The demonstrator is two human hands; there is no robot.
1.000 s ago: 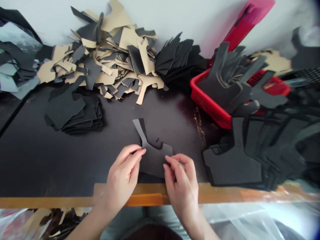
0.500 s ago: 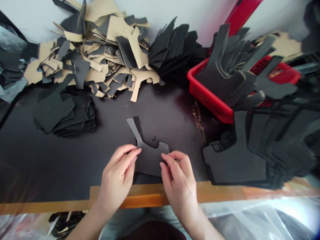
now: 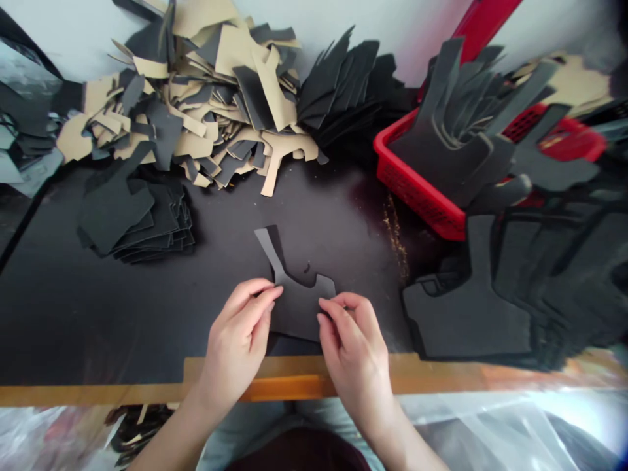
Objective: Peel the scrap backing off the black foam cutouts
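A dark grey cut-out piece (image 3: 294,297) with a long narrow tab lies on the black table (image 3: 98,314) near its front edge. My left hand (image 3: 240,343) pinches the piece's left edge between thumb and fingers. On the piece's right edge my right hand (image 3: 353,353) pinches in the same way. The two hands hold the piece between them, just above the wooden front edge (image 3: 294,379).
A stack of dark cut pieces (image 3: 132,219) lies at the left. A heap of tan and grey offcuts (image 3: 206,111) fills the back. A red basket (image 3: 417,190) holds dark pieces at the right, with another dark stack (image 3: 471,314) in front of it.
Both hands stay pinched on the same piece; they and the piece have barely shifted on the table. The view has moved a little.
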